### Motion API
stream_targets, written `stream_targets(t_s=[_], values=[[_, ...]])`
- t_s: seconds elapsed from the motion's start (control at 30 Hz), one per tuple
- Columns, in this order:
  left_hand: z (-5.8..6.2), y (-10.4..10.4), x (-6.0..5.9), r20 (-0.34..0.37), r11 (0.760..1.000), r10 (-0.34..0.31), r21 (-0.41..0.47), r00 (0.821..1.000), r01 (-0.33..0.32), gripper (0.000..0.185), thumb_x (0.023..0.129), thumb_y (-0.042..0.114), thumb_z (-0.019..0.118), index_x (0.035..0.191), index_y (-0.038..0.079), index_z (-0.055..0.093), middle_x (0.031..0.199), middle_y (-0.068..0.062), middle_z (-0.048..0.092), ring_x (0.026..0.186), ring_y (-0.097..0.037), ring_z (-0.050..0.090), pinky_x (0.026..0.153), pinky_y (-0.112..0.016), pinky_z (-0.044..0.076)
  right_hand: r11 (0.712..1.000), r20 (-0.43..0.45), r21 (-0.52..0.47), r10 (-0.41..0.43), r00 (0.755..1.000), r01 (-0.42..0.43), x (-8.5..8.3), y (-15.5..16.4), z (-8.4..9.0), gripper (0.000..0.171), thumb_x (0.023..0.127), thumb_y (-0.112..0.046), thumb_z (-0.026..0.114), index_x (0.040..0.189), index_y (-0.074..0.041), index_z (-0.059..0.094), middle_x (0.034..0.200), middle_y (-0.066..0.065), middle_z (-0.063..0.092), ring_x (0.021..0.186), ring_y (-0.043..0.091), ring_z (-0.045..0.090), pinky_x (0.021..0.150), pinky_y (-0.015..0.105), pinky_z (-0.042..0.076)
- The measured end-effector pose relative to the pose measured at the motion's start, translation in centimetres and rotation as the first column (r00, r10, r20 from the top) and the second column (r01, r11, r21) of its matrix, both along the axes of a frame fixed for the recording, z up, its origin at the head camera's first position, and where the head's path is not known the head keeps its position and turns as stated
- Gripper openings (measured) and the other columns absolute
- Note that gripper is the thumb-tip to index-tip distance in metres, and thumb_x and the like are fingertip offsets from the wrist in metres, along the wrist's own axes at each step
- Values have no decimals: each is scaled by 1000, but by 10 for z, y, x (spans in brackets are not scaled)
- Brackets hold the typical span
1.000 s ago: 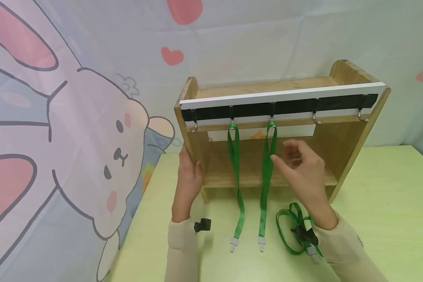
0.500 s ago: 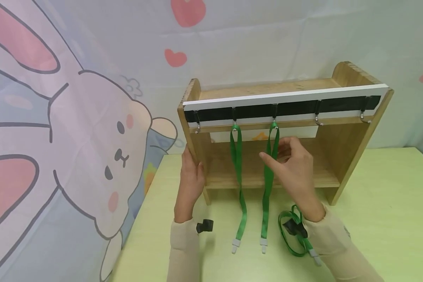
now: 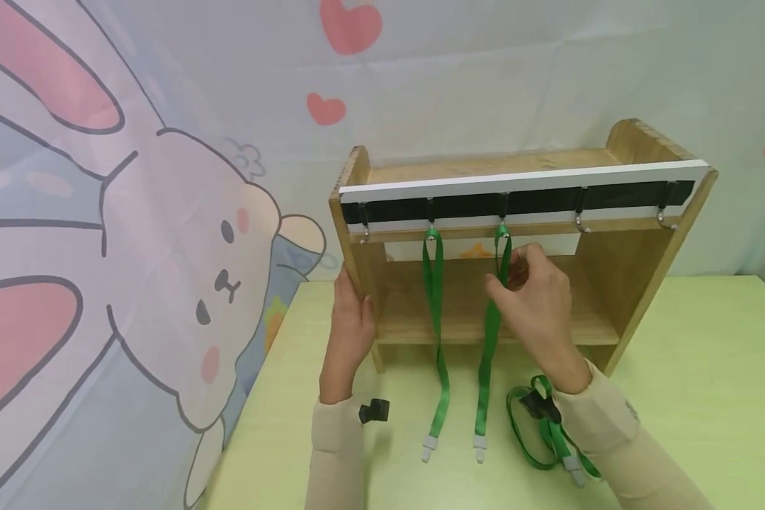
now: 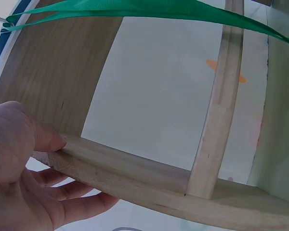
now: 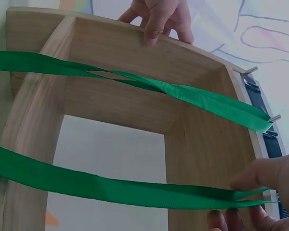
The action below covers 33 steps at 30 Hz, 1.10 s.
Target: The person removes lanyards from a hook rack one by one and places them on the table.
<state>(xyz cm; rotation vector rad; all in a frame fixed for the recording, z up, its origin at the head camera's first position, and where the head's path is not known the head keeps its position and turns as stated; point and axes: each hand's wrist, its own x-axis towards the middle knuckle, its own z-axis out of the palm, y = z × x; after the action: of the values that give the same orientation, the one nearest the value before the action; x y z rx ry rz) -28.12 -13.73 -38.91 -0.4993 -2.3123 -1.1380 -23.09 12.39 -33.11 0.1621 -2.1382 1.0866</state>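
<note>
- The left hand (image 3: 352,329) holds the left side panel of a wooden rack (image 3: 652,265), thumb on the inner side, fingers spread along the outer face.
- The right hand (image 3: 542,301) is in front of the rack, curved into a narrow C, with the right lanyard (image 3: 491,329) between its thumb and fingers; whether they pinch the green strap, I cannot tell.
- That lanyard loops over a metal hook just above the right hand and drops below it, ending in a pale clip (image 3: 480,443).
- Between the two hands hangs the left lanyard (image 3: 435,304), also green, from the next hook; its pale end is lower than both hands.
- Below the right hand, a third lanyard (image 3: 556,438) lies in loose coils on the counter (image 3: 701,354), partly hidden by the right sleeve (image 3: 605,418).
- Above both hands, a white board with a black band (image 3: 542,202) runs across the rack's front. It carries three more hooks: one above the left hand, two up and to the right of the right hand.
- Beyond the hands, behind the rack, hangs a pale sheet (image 3: 459,92) with pink hearts; a large cartoon rabbit fills it left of the left hand.
</note>
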Motion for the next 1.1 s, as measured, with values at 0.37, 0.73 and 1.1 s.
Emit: stream_targets(t_s=[0.37,0.73,1.1], values=[[1,0,1,-32,1000,6,-13,999,-7,66,99,-7,47,155,-9,11,146,-32,32,131,-50,44,102,-61,43,999,-74,-21,44,996,-46,5,3,-1,16,86,8,60,101,6,66,85,19,71,69,32,69,63,5,42],[-3,0,1,-26,1000,1,-7,1000,-2,66,99,-7,47,155,-8,11,146,-32,32,130,-50,45,102,-62,43,995,-173,-19,92,981,-97,16,-2,1,14,87,13,65,98,6,66,83,14,73,63,17,68,62,6,46],[0,0,0,-19,1000,5,-19,1000,-6,67,100,-6,47,155,-7,9,148,-31,31,131,-49,44,102,-60,43,992,-186,-35,115,976,-124,22,-2,-5,16,86,14,68,100,7,67,85,13,75,70,-15,56,63,7,47]])
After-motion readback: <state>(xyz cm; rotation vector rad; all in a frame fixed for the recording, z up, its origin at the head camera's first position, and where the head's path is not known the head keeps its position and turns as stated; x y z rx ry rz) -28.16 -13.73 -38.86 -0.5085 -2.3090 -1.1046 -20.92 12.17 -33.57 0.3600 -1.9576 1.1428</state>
